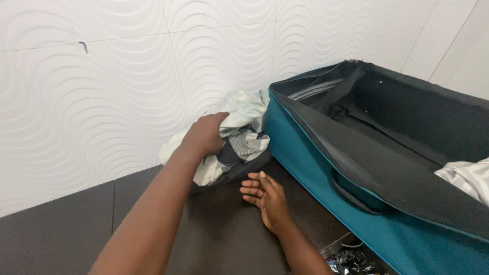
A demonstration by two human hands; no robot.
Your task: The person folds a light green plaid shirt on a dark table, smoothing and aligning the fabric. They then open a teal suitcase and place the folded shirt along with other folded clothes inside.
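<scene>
My left hand grips a crumpled pale green and white garment that lies in a small heap of clothes against the wall. Below it in the heap is a piece with a grey and white check pattern. My right hand rests flat on the dark floor, fingers apart and pointing left, holding nothing. It lies just in front of the heap and left of the open teal suitcase.
The suitcase has a dark lining and its near wall sags outward. A white striped cloth lies inside at the right. A white wall with wavy relief tiles stands behind. Some dark crumpled wrapping sits at the bottom edge.
</scene>
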